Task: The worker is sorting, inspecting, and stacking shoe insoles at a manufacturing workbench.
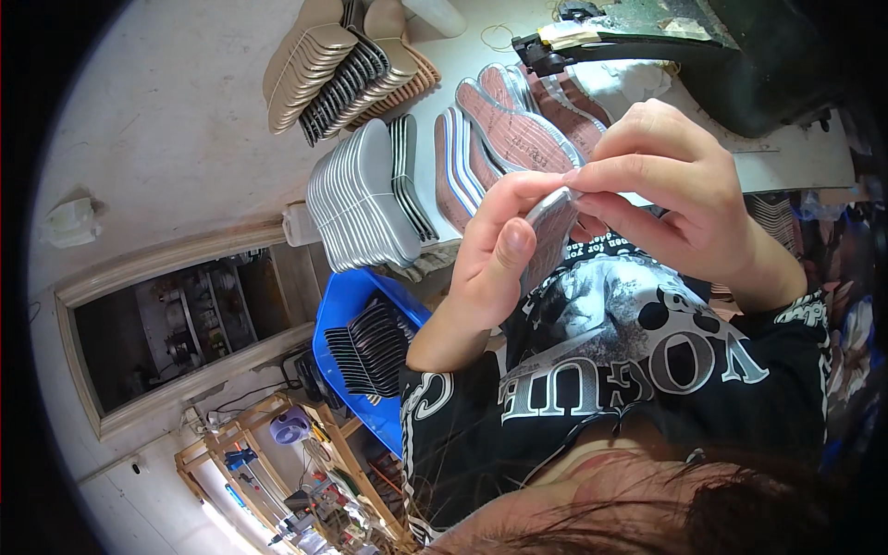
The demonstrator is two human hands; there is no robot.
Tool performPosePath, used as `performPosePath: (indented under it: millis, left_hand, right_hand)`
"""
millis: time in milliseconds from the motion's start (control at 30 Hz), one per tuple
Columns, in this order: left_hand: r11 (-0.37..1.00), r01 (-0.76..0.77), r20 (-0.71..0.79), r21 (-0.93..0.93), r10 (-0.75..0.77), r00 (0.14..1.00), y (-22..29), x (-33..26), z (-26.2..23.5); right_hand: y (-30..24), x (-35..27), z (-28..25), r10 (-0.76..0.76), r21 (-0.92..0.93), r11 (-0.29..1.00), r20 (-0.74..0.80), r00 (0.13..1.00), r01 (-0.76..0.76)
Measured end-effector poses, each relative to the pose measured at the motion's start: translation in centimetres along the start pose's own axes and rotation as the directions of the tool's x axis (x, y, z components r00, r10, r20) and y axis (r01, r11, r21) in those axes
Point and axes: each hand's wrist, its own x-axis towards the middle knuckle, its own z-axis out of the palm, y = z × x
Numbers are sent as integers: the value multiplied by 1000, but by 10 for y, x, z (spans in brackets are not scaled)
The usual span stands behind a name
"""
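Observation:
My left hand (493, 259) is closed round a sole-shaped piece (553, 233), an insole by its look, with a silvery edge and a pinkish-grey face. It is tilted up in front of my chest. At its upper edge, the fingers and thumb of my right hand (668, 176) pinch together beside the left fingertips. Whatever thin bit of edging or thread lies between them is too small to make out. Just beyond my hands, a pink insole with a silver rim (518, 129) lies on the table among several similar ones.
Grey insoles (361, 199) stand in a fanned row left of the pink ones, with beige and black stacks (347, 69) farther back. A dark green machine with a black arm (638, 51) occupies the far right. A blue bin (335, 305) holding black insoles (365, 351) sits by my left elbow.

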Motion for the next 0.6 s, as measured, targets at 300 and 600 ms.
performPosePath:
  millis: [300,600]
  left_hand:
    - [960,259,22,-108,-258,966,-6,5,-17]
    - [970,241,105,5,-240,965,-13,6,-31]
  right_hand:
    - [5,13,0,-62,-273,953,238,969,128]
    - [13,21,14,27,-235,971,257,966,36]
